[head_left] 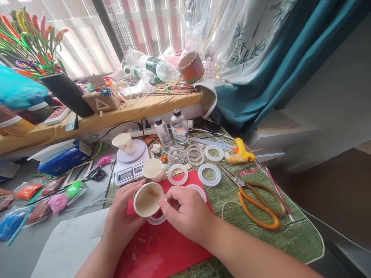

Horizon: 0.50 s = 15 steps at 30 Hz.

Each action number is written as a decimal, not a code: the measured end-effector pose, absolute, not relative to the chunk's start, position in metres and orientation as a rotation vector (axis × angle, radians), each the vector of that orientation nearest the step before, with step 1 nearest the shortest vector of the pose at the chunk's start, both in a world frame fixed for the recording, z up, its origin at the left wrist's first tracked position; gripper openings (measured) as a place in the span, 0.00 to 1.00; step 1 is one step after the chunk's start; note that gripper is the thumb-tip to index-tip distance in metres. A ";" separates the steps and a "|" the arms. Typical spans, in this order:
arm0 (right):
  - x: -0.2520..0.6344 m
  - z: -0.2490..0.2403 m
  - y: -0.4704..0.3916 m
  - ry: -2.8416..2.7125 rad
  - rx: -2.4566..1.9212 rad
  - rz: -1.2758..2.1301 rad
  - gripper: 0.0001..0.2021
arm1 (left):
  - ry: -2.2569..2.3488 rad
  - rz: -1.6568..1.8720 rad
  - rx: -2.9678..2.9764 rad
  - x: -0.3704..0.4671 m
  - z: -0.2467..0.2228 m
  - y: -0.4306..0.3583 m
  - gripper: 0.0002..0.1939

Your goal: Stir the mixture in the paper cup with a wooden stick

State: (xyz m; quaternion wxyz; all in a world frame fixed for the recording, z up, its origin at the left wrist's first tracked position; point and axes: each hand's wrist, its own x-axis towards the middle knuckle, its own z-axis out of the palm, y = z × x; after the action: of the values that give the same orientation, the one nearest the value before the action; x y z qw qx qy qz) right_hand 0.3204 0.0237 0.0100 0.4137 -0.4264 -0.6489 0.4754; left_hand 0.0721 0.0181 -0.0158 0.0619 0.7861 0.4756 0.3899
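Observation:
My left hand [123, 212] is wrapped round a paper cup [146, 200], which is tilted so that its inside faces me. A thin brownish stick shows inside the cup, and my right hand [184, 212] pinches at the rim, seemingly on its end. Below them lies a red sheet [162, 247]. White ring molds [209, 175] sit on and beside the sheet, one partly under the cup. Just behind the held cup stands a second paper cup [153, 170]. A third cup [123, 142] rests on a white kitchen scale [131, 168].
Orange-handled scissors [257, 204] and a yellow glue gun [240, 151] lie at the right. Two clear bottles [179, 127] stand at the back near a power strip. Colored clay packets [59, 202] and a blue tissue box [63, 158] are at the left.

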 end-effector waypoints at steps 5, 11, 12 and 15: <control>0.324 0.004 0.023 -1.672 -1.020 1.046 0.22 | 1.552 1.183 2.324 0.070 -0.020 0.017 0.29; 0.303 -0.009 0.001 -2.197 -0.440 0.367 0.22 | 1.642 1.320 2.318 0.067 -0.028 0.023 0.25; 0.296 -0.014 -0.005 -2.270 -0.410 0.311 0.22 | 1.648 1.326 2.305 0.066 -0.029 0.024 0.25; 0.284 -0.034 -0.024 -2.465 -0.355 0.205 0.27 | 1.629 1.344 2.270 0.065 -0.028 0.026 0.25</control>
State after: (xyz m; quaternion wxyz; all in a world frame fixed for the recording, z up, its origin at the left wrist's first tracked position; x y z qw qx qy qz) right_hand 0.2838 -0.0243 -0.0343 0.3157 -0.1349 -0.9360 0.0777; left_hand 0.0650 0.0258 -0.0284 0.0205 0.7320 0.5254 0.4333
